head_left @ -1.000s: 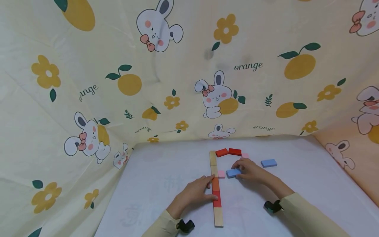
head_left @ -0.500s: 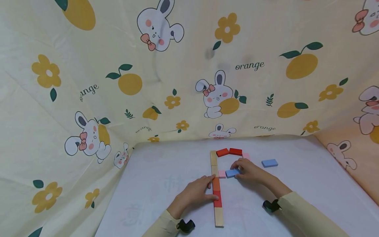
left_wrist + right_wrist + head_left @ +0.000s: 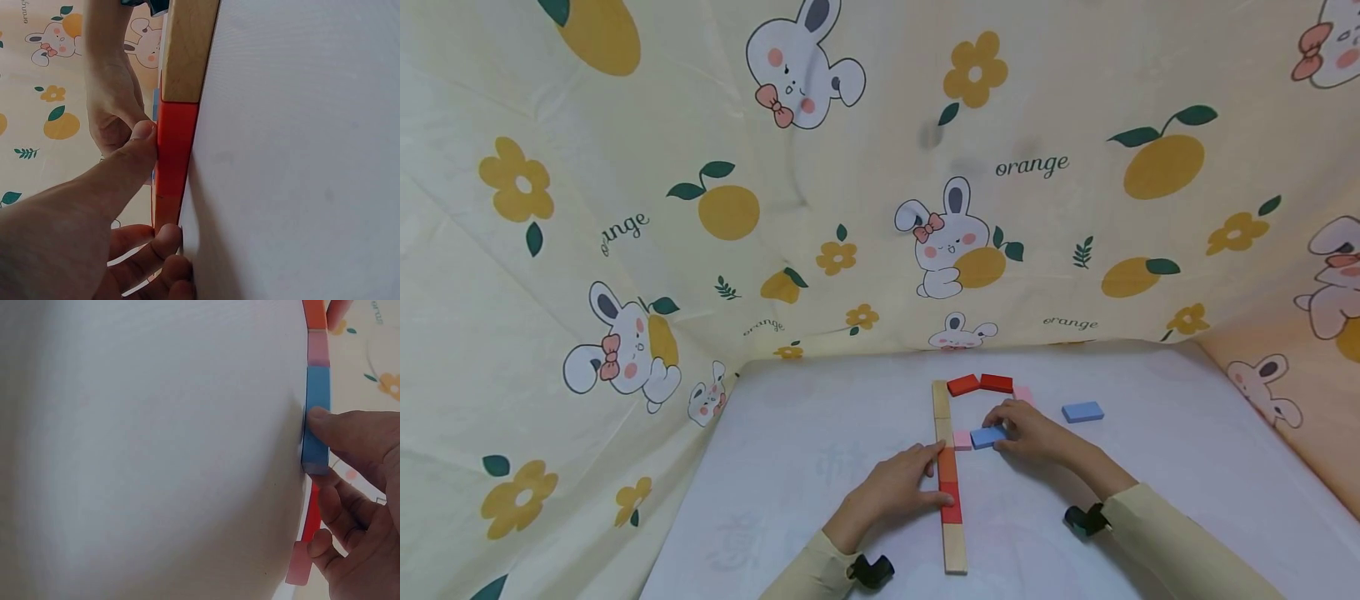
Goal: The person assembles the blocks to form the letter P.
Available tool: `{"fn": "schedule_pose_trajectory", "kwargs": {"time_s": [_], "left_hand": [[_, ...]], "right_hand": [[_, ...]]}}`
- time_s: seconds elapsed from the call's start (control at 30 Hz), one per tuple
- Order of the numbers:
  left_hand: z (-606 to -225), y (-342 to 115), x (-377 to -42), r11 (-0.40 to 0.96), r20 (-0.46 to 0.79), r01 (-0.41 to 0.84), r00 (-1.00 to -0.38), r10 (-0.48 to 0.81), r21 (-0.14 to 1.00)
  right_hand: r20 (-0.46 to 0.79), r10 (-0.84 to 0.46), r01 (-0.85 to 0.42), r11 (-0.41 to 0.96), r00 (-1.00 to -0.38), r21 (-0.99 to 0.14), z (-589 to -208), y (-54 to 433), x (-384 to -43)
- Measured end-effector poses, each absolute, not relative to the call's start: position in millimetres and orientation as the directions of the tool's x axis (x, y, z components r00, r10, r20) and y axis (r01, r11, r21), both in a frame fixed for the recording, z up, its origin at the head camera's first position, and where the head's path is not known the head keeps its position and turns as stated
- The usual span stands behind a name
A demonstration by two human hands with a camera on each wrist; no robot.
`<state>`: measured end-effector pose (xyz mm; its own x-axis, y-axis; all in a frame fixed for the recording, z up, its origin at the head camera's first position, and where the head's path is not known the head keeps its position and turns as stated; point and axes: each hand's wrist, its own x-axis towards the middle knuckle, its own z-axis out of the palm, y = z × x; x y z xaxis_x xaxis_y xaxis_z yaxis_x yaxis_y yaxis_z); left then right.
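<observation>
A straight row of flat blocks runs away from me in the head view: plain wood, red, orange, then two more wooden ones. My left hand rests along its left side, thumb on the red block and index fingertip where wood meets orange. A pink block sticks out from the row's right side. At its right end lies a blue block, which my right hand pinches between thumb and fingers. In the right wrist view, the blue block lines up with the pink one.
Two red blocks curve right from the row's far end, followed by another pink block partly behind my right hand. A separate blue block lies farther right on the white tabletop. Printed cloth hangs behind and at both sides.
My right hand has slid the blue block slightly left, closing the gap to the pink block. My left hand stays in place on the row.
</observation>
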<state>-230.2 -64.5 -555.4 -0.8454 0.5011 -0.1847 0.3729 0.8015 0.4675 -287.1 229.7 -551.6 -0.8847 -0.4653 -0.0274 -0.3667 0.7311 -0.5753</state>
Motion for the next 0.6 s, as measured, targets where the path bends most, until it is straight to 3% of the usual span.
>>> {"fn": "schedule_pose_trajectory", "kwargs": {"time_s": [0.6], "left_hand": [[-557.4, -62.7, -231.0, 0.812, -0.196, 0.351, -0.854, 0.482, 0.467]], "right_hand": [[-0.018, -0.463, -0.369, 0.728, -0.886, -0.578, -553.2, 230.5, -285.8]]}}
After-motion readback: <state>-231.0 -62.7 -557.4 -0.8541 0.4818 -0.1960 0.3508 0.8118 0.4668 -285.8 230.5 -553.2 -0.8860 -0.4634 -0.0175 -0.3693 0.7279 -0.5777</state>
